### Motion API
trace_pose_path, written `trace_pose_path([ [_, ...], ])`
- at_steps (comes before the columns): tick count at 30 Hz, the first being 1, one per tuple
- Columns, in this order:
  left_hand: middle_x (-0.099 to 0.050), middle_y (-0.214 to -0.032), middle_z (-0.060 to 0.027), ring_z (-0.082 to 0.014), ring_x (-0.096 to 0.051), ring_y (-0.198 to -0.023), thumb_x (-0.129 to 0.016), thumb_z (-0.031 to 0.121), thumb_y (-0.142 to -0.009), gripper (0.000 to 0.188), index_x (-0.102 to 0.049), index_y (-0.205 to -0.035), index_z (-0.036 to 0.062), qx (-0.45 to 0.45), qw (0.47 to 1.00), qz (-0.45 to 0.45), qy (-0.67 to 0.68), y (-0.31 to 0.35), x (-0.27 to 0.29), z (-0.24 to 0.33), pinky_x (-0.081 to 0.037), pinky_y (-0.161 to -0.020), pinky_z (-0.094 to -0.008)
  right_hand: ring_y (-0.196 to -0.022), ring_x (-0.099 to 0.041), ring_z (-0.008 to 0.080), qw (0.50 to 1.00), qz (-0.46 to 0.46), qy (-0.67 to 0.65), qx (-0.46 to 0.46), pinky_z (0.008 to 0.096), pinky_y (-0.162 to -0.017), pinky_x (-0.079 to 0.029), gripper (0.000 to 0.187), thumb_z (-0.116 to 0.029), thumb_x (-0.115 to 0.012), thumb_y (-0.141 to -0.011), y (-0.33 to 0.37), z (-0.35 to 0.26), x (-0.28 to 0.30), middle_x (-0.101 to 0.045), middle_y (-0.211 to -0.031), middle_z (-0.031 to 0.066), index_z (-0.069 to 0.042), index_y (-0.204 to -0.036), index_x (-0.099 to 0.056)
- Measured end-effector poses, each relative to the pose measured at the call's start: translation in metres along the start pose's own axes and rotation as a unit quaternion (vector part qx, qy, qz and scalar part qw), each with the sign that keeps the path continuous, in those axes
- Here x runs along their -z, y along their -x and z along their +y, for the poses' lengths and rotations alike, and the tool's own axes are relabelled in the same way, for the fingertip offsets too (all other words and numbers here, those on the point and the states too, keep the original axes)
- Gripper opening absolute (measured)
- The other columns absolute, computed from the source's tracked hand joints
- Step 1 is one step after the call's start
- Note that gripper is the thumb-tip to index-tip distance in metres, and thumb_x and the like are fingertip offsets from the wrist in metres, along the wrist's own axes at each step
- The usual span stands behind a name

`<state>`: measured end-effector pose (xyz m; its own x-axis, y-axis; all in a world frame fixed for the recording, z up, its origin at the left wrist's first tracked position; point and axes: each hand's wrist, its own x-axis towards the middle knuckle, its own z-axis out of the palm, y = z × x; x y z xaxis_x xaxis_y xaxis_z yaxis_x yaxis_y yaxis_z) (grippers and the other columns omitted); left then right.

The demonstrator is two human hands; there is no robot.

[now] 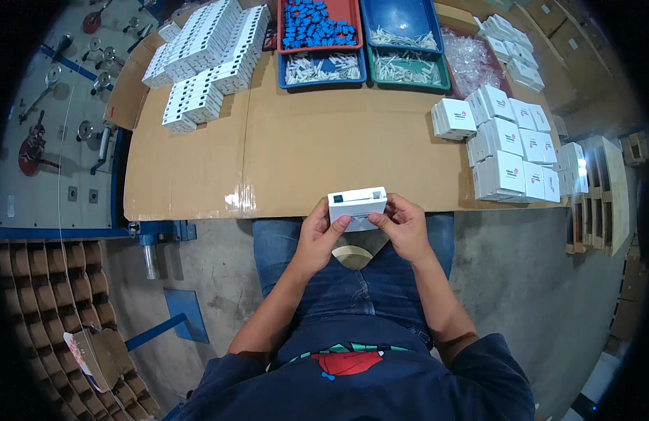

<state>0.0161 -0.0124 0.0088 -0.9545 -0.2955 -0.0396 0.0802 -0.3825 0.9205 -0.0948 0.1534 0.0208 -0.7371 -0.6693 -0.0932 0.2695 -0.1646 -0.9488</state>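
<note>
White box [355,208], mid-frame — we grip its opposite ends, left hand [316,238] and right hand [407,234] partly closed, likely for steadiness.

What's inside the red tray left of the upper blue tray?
The red tray holds heaped small blue parts, with bare red floor at upper right. Whatever lies beneath the heap is covered.

Wearing navy tee [289,389] with short sleeves [491,368]; print [349,363] showing red, green, some blue. Also wearing blue denim jeans [324,298].
</note>
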Motion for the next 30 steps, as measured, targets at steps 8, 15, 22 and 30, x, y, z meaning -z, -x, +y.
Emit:
trace_pose_path([
  [8,-0.064,-0.126,-0.0059,-0.0136,-0.059,-0.118,-0.063,0.013,-0.104,0.037,-0.053,-0.137,-0.0003,-0.017,1.000,-0.001,-0.004,0.000,0.000,0.002,-0.045,-0.104,-0.0299,-0.103,-0.067,0.0121,0.999,-0.004,0.038,0.014,0.0280,-0.092,-0.054,0.029,-0.004,-0.071,-0.097,0.000,0.004,-0.001,-0.072,-0.109,0.0059,0.004,-0.124,-0.064],
  [15,-0.065,-0.121,-0.0058,-0.0133,-0.060,-0.114,-0.064,0.013,-0.103,0.035,-0.055,-0.134,-0.0009,-0.057,0.996,0.061,-0.021,-0.004,-0.021,0.025,-0.046,-0.101,-0.0294,-0.107,-0.066,0.0130,0.998,0.033,-0.002,0.058,0.0284,-0.093,-0.054,0.033,-0.006,-0.072,-0.097,-0.005,-0.007,-0.012,-0.071,-0.113,0.0063,0.003,-0.128,-0.063],
  [22,-0.068,-0.118,-0.0064,-0.0131,-0.062,-0.110,-0.064,0.014,-0.104,0.031,-0.058,-0.130,-0.0009,-0.049,0.997,0.053,-0.029,-0.009,-0.007,0.009,-0.048,-0.098,-0.0293,-0.107,-0.068,0.0145,0.999,0.013,0.024,0.027,0.0290,-0.092,-0.055,0.039,-0.006,-0.072,-0.097,-0.006,0.018,0.004,-0.070,-0.121,0.0093,0.003,-0.133,-0.061],
  [30,-0.060,-0.134,-0.0098,-0.0136,-0.059,-0.116,-0.061,0.028,-0.106,0.044,-0.054,-0.140,0.0004,-0.072,0.988,0.136,-0.008,-0.015,-0.022,-0.008,-0.048,-0.099,-0.0296,-0.121,-0.066,0.0266,0.907,0.123,0.346,0.207,0.0356,-0.097,-0.054,0.062,-0.012,-0.083,-0.086,-0.004,0.008,-0.022,-0.063,-0.136,0.0192,0.000,-0.140,-0.056],
])
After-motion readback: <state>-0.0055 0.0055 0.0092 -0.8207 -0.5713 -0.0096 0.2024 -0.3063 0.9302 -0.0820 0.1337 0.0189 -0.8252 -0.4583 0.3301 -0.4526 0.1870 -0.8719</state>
